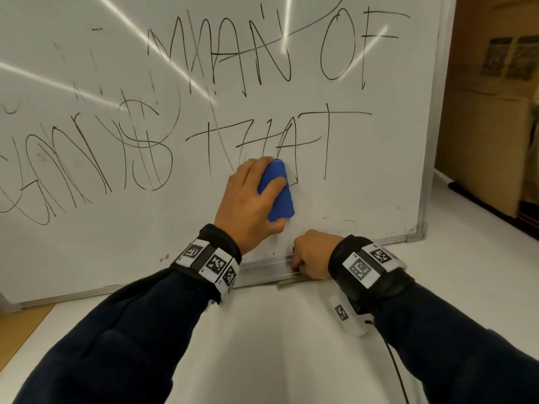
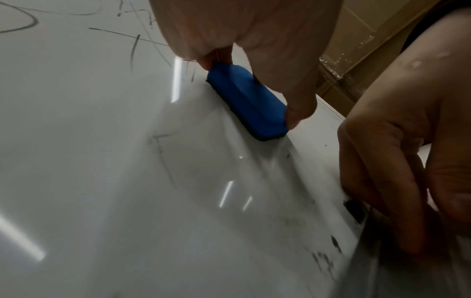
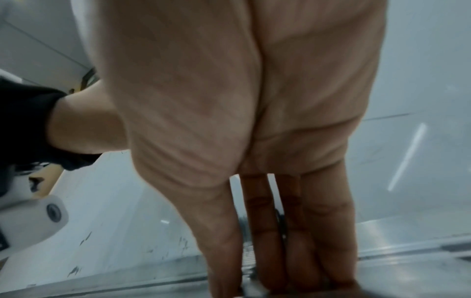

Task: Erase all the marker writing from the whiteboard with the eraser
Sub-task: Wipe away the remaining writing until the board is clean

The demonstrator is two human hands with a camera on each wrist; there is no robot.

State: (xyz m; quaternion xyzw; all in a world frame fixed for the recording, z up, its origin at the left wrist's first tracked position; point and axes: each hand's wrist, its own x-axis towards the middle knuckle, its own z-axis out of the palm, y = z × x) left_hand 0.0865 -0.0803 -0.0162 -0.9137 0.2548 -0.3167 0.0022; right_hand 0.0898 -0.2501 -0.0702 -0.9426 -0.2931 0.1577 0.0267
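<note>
A whiteboard (image 1: 87, 243) stands leaning on a white table, covered with black marker writing (image 1: 262, 53). My left hand (image 1: 248, 196) grips a blue eraser (image 1: 277, 196) and presses it flat on the board at the lower end of the middle word; in the left wrist view the eraser (image 2: 247, 102) sits between fingers and thumb (image 2: 300, 108). Below it, my right hand (image 1: 312, 255) holds the board's aluminium bottom rail (image 1: 262, 269), thumb and fingers closed over its edge (image 3: 254, 252). The strip under the eraser is wiped, with faint smudges.
Cardboard boxes (image 1: 495, 112) stand past the board's right edge. The white table (image 1: 291, 345) runs toward me under both arms. A black cable (image 1: 396, 371) trails from the right wrist. A wooden surface (image 1: 23, 325) shows at the lower left.
</note>
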